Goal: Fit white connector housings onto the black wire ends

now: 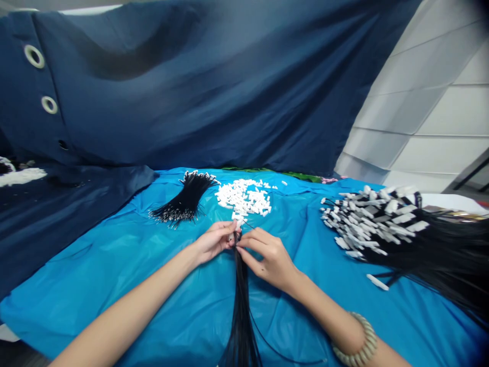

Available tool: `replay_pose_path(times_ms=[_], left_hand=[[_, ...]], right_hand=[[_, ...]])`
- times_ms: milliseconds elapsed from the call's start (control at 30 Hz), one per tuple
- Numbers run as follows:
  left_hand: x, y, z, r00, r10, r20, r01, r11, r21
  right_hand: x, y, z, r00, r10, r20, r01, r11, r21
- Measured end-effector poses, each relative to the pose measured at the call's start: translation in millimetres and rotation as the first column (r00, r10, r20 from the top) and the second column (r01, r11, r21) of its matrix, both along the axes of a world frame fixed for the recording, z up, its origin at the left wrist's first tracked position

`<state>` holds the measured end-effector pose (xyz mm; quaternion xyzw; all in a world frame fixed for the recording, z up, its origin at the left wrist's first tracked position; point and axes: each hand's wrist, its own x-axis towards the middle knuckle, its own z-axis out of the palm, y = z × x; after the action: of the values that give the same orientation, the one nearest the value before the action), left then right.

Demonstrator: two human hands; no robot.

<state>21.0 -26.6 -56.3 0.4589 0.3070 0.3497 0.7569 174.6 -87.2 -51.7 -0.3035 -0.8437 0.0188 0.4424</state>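
Note:
In the middle of the blue cover, my left hand (216,240) is closed round the top of a bundle of black wires (241,311). White plastic pieces show just above its fingertips. My right hand (269,255), with a beaded bracelet on its wrist, pinches a thin black wire at the bundle's top; its fingertips nearly meet those of the left. One loose wire (267,344) curves away to the right below. Right beyond my hands lies a pile of small white plastic connectors (244,196). The exact contact between fingers and wire is too small to make out.
A tied-looking bunch of short black wires (185,199) lies at the back left. On the right rests a large heap of black wires with white connectors (374,219) on their ends. A dark blue curtain (214,92) hangs behind the blue cover (126,275).

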Motion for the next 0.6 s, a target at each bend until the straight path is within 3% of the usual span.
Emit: replay_pose_path(times_ms=[133, 300, 433, 600], left_hand=[[-0.1, 0.8, -1.2, 1.000, 0.001, 0.000, -0.001, 1.000, -0.002], [0.7, 0.2, 0.2, 1.000, 0.011, -0.012, -0.011, 1.000, -0.009], [0.7, -0.4, 0.7, 1.000, 0.010, 0.001, -0.010, 1.000, -0.015], [0.4, 0.0, -0.1, 1.000, 0.015, 0.013, -0.015, 1.000, -0.016]], right_hand=[[-4.3, -2.0, 2.5, 0.996, -0.024, -0.091, 0.008, 0.984, -0.176], [-4.2, -2.7, 2.8, 0.997, -0.031, -0.070, 0.015, 0.975, -0.221], [-4.1, -0.5, -2.2, 0.998, -0.058, -0.017, 0.056, 0.994, -0.092], [-0.7, 2.3, -4.7, 0.983, -0.114, 0.142, 0.076, 0.966, 0.247]])
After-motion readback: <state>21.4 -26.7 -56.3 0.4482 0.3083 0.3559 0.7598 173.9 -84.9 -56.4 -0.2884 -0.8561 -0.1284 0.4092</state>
